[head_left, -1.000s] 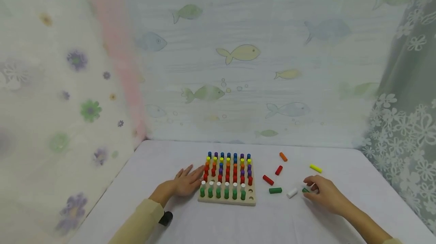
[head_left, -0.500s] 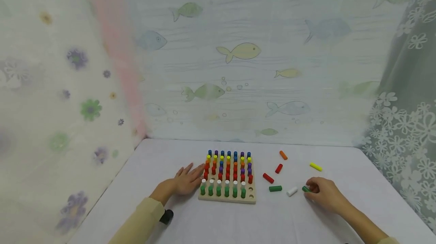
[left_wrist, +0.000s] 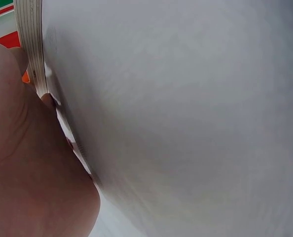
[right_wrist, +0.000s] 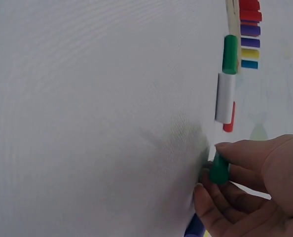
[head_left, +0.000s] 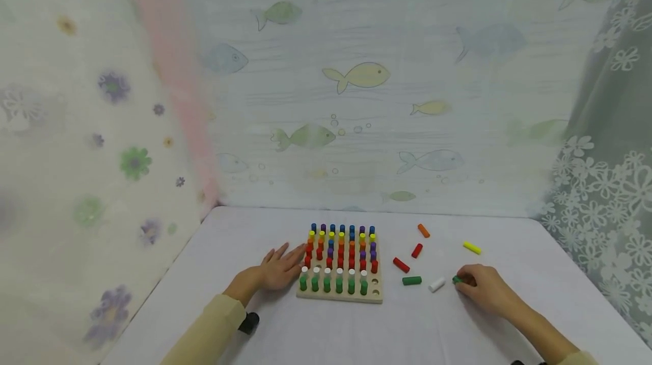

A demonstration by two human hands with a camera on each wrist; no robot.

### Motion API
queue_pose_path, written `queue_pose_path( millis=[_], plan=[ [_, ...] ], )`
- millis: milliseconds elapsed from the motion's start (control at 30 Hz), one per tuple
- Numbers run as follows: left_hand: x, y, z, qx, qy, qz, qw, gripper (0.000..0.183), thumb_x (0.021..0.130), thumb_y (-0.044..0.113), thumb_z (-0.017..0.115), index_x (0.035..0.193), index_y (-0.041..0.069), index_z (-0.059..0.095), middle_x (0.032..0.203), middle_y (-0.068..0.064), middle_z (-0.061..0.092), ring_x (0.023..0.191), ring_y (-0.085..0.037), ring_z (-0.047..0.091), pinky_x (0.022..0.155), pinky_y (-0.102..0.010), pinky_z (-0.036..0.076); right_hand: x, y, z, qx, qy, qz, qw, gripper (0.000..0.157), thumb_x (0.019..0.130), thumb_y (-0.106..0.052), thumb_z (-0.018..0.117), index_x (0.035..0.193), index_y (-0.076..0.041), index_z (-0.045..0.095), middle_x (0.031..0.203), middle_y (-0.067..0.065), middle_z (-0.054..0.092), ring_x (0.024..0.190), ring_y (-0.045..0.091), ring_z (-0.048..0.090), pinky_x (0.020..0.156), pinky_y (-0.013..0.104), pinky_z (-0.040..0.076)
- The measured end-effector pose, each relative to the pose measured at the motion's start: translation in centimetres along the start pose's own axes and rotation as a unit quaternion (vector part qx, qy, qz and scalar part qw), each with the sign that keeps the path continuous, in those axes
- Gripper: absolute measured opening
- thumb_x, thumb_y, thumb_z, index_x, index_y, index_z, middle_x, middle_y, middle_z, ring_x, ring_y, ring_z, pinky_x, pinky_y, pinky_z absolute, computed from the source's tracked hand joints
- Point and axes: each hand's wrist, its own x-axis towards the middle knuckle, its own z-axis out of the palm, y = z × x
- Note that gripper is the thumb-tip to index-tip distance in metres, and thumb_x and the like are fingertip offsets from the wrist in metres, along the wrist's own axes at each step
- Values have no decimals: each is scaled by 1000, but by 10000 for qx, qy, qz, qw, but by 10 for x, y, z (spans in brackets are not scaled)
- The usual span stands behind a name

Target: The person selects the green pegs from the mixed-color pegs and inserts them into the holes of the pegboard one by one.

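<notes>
A pale wooden pegboard with rows of coloured pegs stands mid-table in the head view. My left hand lies flat with fingers spread, its fingertips at the board's left edge. In the left wrist view the hand is right against the wooden side. Right of the board, my right hand pinches a green peg between thumb and fingers, low over the cloth. Beside it lie a white peg and another green peg. Bare holes show at the board's front right corner.
Further loose pegs lie right of the board: two red pegs, an orange peg and a yellow peg. A dark blue-purple peg shows under the right hand. A white cloth covers the table; a fish-patterned curtain hangs behind.
My right hand's fingers have closed in on the green peg, which has turned between them and is now mostly covered. The left hand stays at the board's edge.
</notes>
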Motion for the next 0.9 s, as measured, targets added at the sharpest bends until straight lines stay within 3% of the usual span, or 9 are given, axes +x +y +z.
queue_pose_path(
  millis=[267, 467, 700, 900],
  plan=[
    [-1, 0, 1, -4, -45, 32, 10000, 62, 110, 42, 35, 166, 21, 16, 171, -3, 20, 158, -37, 3, 124, -63, 0, -1, -1, -6, 26, 130, -120, 9998, 17, 92, -6, 72, 105, 5, 71, 92, 2, 71, 81, 14, 65, 68, 29, 56],
    [-1, 1, 2, -2, 12, -3, 10000, 62, 110, 45, 35, 166, 24, 17, 170, 0, 22, 158, -34, 4, 124, -61, 2, -7, -8, -9, 189, 413, -369, 9983, 16, 92, -12, 74, 104, -1, 73, 89, -2, 70, 77, 11, 62, 64, 24, 53],
    [-1, 2, 1, -18, 45, 12, 10000, 62, 110, 46, 34, 166, 24, 18, 170, 1, 23, 158, -34, 4, 124, -61, 2, -10, -21, -10, 348, 769, -530, 9950, 17, 93, -20, 77, 104, -7, 74, 83, -5, 66, 73, 8, 55, 61, 23, 49],
    [0, 1, 1, -27, 31, 15, 10000, 62, 110, 44, 35, 166, 23, 18, 170, 0, 22, 158, -35, 4, 124, -62, 1, -9, -35, -10, 600, 884, -597, 9925, 15, 93, -21, 77, 103, -10, 75, 88, -5, 70, 75, 7, 59, 62, 24, 51]
  ],
)
